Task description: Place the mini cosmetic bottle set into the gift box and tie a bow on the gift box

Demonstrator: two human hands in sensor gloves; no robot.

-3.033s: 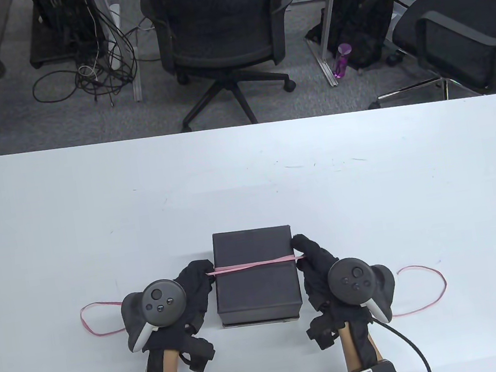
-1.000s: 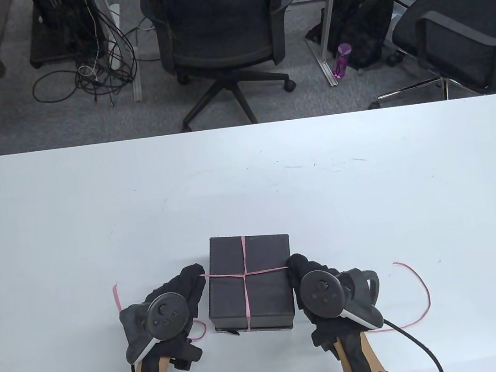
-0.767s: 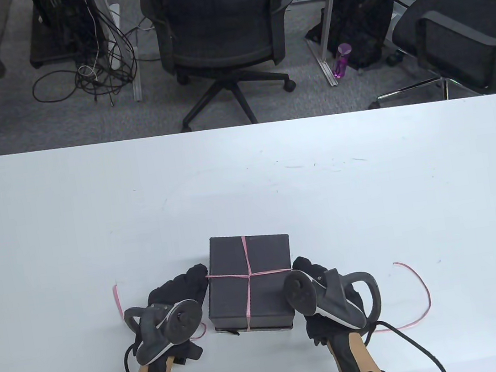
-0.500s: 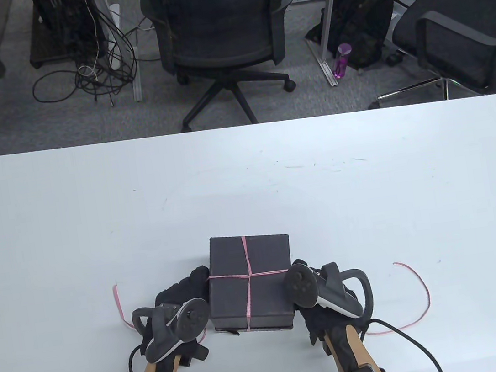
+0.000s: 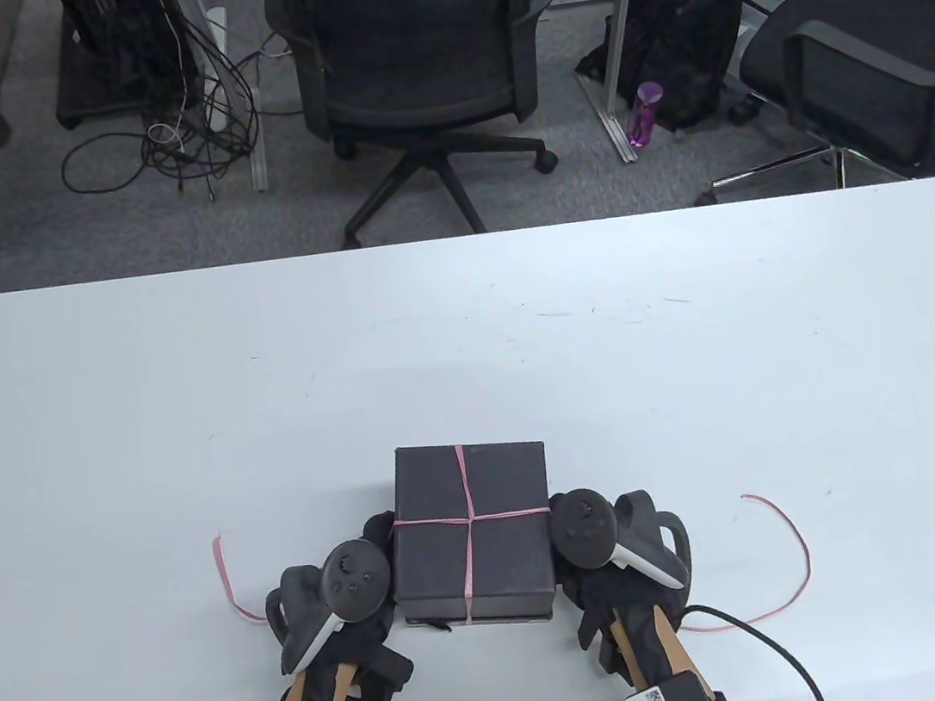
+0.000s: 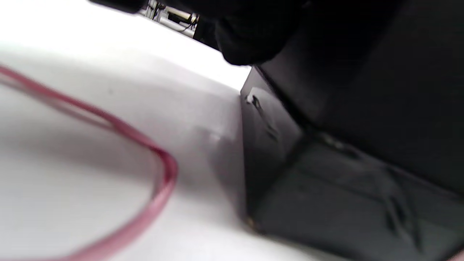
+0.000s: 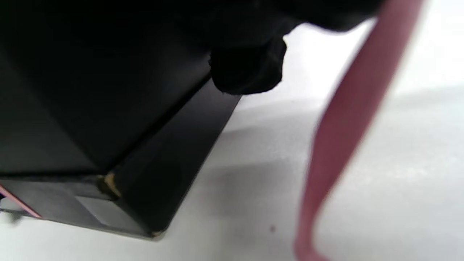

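The black gift box [image 5: 436, 559] stands shut near the table's front edge, seen close up in the left wrist view as a box corner [image 6: 344, 203] and in the right wrist view as another corner [image 7: 90, 108]. A thin pink ribbon [image 5: 467, 520] crosses on its lid. My left hand [image 5: 374, 533] presses against the box's left side where the ribbon leaves the lid, fingers [image 6: 250, 40] curled. My right hand [image 5: 575, 527] hugs the right side, fingers [image 7: 246, 69] on the box wall. The ribbon [image 7: 348, 119] hangs down from this hand. No bottles are visible.
Loose ribbon tails lie on the white table [image 5: 467, 350]: one tail [image 5: 228, 580] left of my left hand, a longer tail [image 5: 796, 552] curving to the right. A black cable [image 5: 770, 647] trails from my right wrist. Office chairs [image 5: 426, 52] stand beyond the far edge.
Three seconds ago one ribbon band crossed the lid; since a second ago it has formed a cross. Both wrists rolled outward and back, and the hands slid closer along the box sides. The box stays put.
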